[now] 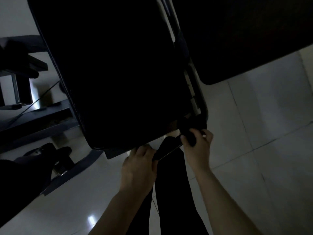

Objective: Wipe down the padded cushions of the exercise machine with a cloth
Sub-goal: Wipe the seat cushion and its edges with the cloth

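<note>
Black padded cushion point(115, 73) fills the dim view, tilted. A dark cloth point(190, 131), likely soft and light, is bunched in the right hand point(196, 143) at its near corner. A flat dark object point(167, 150), unidentifiable, is gripped by the left hand point(138, 160).

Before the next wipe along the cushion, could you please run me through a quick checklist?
1. Cloth gripped in right hand: ok.
2. Cloth touching the big black cushion at its near right corner: ok.
3. Left hand steadying the cushion's near edge: cannot tell; it is shut on a dark bar under the edge.
4. Cushion surface free of objects: cannot tell, too dark.
5. Tiled floor around the legs free of clutter: ok.
</note>
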A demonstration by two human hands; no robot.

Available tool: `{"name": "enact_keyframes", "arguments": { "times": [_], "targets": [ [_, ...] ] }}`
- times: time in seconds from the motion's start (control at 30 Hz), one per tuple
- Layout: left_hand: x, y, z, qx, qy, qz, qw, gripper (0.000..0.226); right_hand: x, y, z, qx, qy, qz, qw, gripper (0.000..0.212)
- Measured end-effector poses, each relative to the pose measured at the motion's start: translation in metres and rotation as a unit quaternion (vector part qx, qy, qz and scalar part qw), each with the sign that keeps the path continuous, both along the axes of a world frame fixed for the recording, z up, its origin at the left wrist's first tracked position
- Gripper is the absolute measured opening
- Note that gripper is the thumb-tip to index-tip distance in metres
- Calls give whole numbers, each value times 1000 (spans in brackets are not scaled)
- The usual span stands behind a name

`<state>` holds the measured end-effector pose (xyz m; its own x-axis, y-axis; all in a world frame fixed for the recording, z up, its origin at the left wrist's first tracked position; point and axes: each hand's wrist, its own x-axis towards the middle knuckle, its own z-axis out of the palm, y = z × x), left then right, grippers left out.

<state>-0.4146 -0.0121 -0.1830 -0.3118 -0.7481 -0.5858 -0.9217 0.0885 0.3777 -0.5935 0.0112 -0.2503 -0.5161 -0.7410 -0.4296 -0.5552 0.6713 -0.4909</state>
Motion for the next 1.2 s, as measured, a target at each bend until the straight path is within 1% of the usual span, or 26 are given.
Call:
{"name": "enact_keyframes", "arguments": {
  "times": [0.07,0.1,0.13,0.17,0.23,0.3,0.37,0.4,0.43,0.47,0.5,0.53,0.6,0.63,0.67,0.7,0.73,0.8,0.87,0.93,0.97,1.0,1.07,1.13,1.17,1.2],
  "targets": [
    [-16,-24,18,-124,136,32,982,25,-11,-7,-9,8,-20,-41,999,23],
    [-19,-37,24,-195,172,29,965,25,-23,-15,-14,20,-19,-67,997,19],
    [-20,-55,27,-248,182,23,951,25,-38,-29,-19,35,-11,-96,995,16],
    [-17,-76,27,-286,165,19,944,26,-54,-48,-21,27,7,-108,994,15],
    [-2,-120,19,-331,73,30,941,36,-78,-89,-23,-11,-7,-115,993,17],
    [18,-154,6,-297,-31,39,953,52,-90,-129,-38,12,-10,-34,999,14],
    [29,-168,-9,-235,-76,31,968,62,-87,-159,-56,79,-39,25,996,16],
    [31,-169,-15,-223,-90,23,970,63,-85,-164,-65,90,-41,57,993,23],
    [31,-169,-19,-220,-98,22,970,64,-86,-167,-73,97,11,119,988,29],
    [29,-168,-20,-221,-99,25,970,64,-87,-160,-71,93,33,150,984,35],
    [28,-168,-20,-221,-96,28,970,64,-82,-154,-65,93,45,140,985,37],
    [28,-169,-19,-224,-94,32,970,64,-78,-148,-59,69,48,111,990,34],
    [28,-171,-19,-226,-88,34,970,64,-68,-133,-39,22,73,129,989,13],
    [29,-172,-18,-223,-87,33,970,64,-66,-123,-35,11,106,132,985,8],
    [28,-173,-18,-220,-85,33,971,64,-65,-113,-34,17,131,132,982,10],
    [28,-173,-18,-217,-85,34,972,64,-65,-107,-29,38,132,119,983,13],
    [29,-173,-17,-214,-84,35,973,64,-63,-95,-29,53,116,88,988,11],
    [30,-173,-16,-208,-78,32,975,64,-62,-76,-17,99,110,53,988,21],
    [32,-173,-15,-202,-67,27,977,64,-50,-66,6,125,67,8,990,16],
    [33,-174,-12,-198,-53,31,978,64,-37,-66,34,91,33,-12,995,14],
    [35,-174,-11,-198,-39,38,979,64,-28,-66,48,74,12,2,997,14],
    [35,-175,-9,-199,-16,45,979,64,-15,-66,64,53,0,23,998,12],
    [38,-176,-4,-200,56,86,974,60,18,-73,96,-33,11,55,998,10],
    [45,-185,2,-216,131,162,954,54,46,-94,110,-115,21,76,990,17],
    [51,-196,4,-232,143,202,941,52,59,-113,111,-143,22,95,985,25],
    [58,-213,5,-255,133,232,929,52,71,-138,109,-165,19,116,979,36]
  ]
}}
